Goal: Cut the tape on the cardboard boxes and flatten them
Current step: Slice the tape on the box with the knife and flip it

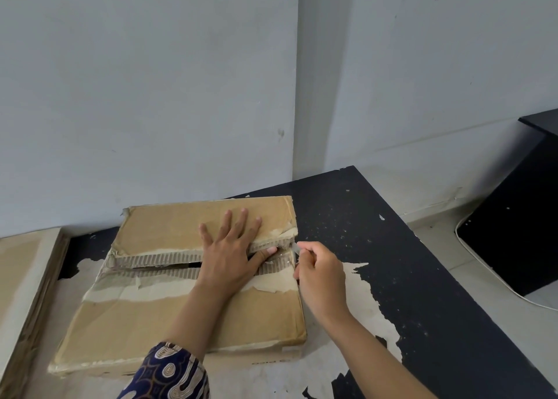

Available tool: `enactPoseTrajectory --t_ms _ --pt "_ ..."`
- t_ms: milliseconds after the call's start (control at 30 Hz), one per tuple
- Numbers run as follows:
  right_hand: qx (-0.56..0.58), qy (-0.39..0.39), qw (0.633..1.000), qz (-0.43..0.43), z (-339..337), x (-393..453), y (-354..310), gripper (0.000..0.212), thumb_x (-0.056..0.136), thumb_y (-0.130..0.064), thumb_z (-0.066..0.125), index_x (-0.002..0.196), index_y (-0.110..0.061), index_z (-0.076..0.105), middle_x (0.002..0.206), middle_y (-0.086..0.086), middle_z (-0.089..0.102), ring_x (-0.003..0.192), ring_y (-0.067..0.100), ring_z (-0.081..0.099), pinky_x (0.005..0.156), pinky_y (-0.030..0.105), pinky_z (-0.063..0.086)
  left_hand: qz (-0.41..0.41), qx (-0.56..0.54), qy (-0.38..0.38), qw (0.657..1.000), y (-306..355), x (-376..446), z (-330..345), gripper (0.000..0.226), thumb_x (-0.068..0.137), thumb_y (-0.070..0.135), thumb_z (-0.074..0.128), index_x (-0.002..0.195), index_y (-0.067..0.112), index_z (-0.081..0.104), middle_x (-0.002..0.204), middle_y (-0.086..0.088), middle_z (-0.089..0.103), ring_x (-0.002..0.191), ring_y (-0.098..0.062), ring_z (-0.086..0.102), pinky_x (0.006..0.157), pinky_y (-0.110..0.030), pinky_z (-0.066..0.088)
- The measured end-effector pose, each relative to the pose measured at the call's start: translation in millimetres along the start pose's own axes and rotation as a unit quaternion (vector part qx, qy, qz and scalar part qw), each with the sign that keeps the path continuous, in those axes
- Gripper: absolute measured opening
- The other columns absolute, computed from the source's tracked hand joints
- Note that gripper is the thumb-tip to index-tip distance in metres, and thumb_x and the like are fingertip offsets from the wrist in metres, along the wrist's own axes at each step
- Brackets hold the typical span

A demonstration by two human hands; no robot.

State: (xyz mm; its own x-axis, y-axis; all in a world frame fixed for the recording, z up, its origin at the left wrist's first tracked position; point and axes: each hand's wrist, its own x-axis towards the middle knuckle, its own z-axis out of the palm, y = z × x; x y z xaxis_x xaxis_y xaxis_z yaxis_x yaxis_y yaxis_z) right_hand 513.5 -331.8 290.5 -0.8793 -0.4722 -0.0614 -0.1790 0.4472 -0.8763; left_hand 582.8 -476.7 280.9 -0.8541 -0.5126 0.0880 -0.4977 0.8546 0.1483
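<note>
Left hand [234, 249]: spread flat, palm down, on the far flap of the box [184, 280], thumb tucked into the centre seam; it grips nothing and apparently pins the flap so the seam stays steady. Right hand [320, 273]: curled nearly closed at the box's 3 o'clock edge, pinching a small pale object [294, 247] at the seam's end, either a blade or a strip of tape [283, 258]; which cannot be told. The glossy tape remnant spans the seam just beside the left thumb, so cutting or peeling here would free the flaps.

Box: shallow, worn, lying at the middle of the desk [407, 277], seam gaping from 9 o'clock to centre. Flattened cardboard [24, 280] lies at 9 o'clock. Printing on the near side wall is partly hidden and unreadable.
</note>
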Motion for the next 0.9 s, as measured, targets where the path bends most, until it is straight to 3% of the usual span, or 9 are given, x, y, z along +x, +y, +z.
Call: enactPoseTrajectory --t_ms 100,233,333,433,500,567,667,800,900 --pt "0.051 0.025 0.998 0.016 -4 2 1 0.027 0.098 -0.014 0.037 0.114 -0.017 0.059 0.086 0.004 0.066 0.077 0.014 0.062 0.072 0.027 0.052 -0.033 -0.044 0.020 0.998 1 -1 -1 0.116 0.057 0.083 -0.027 0.144 0.035 0.032 0.155 0.007 0.021 0.145 -0.020 0.010 0.110 -0.056 0.002" --pt "0.064 0.019 0.998 0.013 -5 7 -2 0.027 0.097 -0.013 0.039 0.114 -0.014 0.060 0.075 -0.001 0.062 0.063 0.006 0.058 0.061 0.019 0.047 -0.023 -0.031 -0.003 0.999 2 -2 -6 0.117 0.055 0.083 -0.029 0.144 0.035 0.030 0.155 0.007 0.020 0.145 -0.020 0.011 0.110 -0.056 0.005" --pt "0.018 -0.043 0.999 -0.015 -3 9 -1 0.026 0.096 -0.014 0.041 0.109 -0.015 0.063 0.072 -0.008 0.057 0.062 0.006 0.052 0.055 0.017 0.039 -0.004 -0.037 0.002 0.999 -1 3 -14 0.106 0.069 0.081 -0.018 0.138 0.030 0.045 0.147 0.001 0.039 0.139 -0.028 0.030 0.106 -0.059 0.018" --pt "0.027 -0.085 0.996 -0.022 -12 5 2 0.022 0.095 -0.015 0.043 0.097 -0.020 0.064 0.063 -0.011 0.055 0.055 0.002 0.050 0.052 0.015 0.037 0.058 -0.018 0.040 0.997 -4 5 -19 0.081 0.091 0.066 0.005 0.114 0.020 0.068 0.118 -0.004 0.066 0.109 -0.034 0.061 0.086 -0.059 0.044" --pt "0.093 -0.033 0.995 -0.010 -24 3 2 0.023 0.095 -0.012 0.044 0.090 -0.024 0.062 0.054 -0.008 0.055 0.049 0.001 0.051 0.050 0.016 0.039 0.094 -0.006 0.069 0.993 -7 1 -19 0.074 0.096 0.060 0.012 0.106 0.018 0.072 0.108 -0.003 0.070 0.099 -0.031 0.067 0.078 -0.054 0.051" --pt "0.146 0.065 0.987 -0.004 -34 12 4 0.022 0.096 -0.011 0.042 0.097 -0.023 0.060 0.059 -0.006 0.059 0.052 0.002 0.051 0.058 0.021 0.043 0.139 0.002 0.084 0.987 -9 -6 -15 0.070 0.097 0.057 0.013 0.107 0.018 0.071 0.109 -0.002 0.070 0.099 -0.029 0.067 0.079 -0.054 0.051" --pt "0.122 0.118 0.984 -0.058 -42 32 0 0.022 0.096 -0.012 0.042 0.107 -0.019 0.059 0.070 -0.006 0.064 0.054 0.002 0.051 0.064 0.027 0.045 0.210 0.014 0.113 0.971 -11 -23 -7 0.067 0.099 0.054 0.016 0.110 0.017 0.070 0.113 -0.003 0.068 0.103 -0.029 0.066 0.085 -0.052 0.050" --pt "0.040 -0.011 0.987 -0.153 -32 51 -20 0.021 0.097 -0.013 0.042 0.110 -0.018 0.059 0.076 -0.004 0.066 0.054 -0.003 0.052 0.052 0.010 0.037 0.218 -0.009 0.097 0.971 -9 -41 -10 0.068 0.098 0.056 0.016 0.111 0.017 0.070 0.118 -0.002 0.066 0.109 -0.024 0.063 0.097 -0.043 0.043" --pt "-0.014 -0.098 0.983 -0.158 -14 61 -24 0.025 0.098 -0.021 0.042 0.117 -0.017 0.058 0.089 -0.004 0.070 0.051 -0.005 0.050 0.050 0.010 0.034 0.092 -0.069 0.170 0.979 -2 -54 -15 0.054 0.098 0.048 0.028 0.102 0.016 0.072 0.109 -0.002 0.070 0.098 -0.022 0.067 0.091 -0.037 0.042"
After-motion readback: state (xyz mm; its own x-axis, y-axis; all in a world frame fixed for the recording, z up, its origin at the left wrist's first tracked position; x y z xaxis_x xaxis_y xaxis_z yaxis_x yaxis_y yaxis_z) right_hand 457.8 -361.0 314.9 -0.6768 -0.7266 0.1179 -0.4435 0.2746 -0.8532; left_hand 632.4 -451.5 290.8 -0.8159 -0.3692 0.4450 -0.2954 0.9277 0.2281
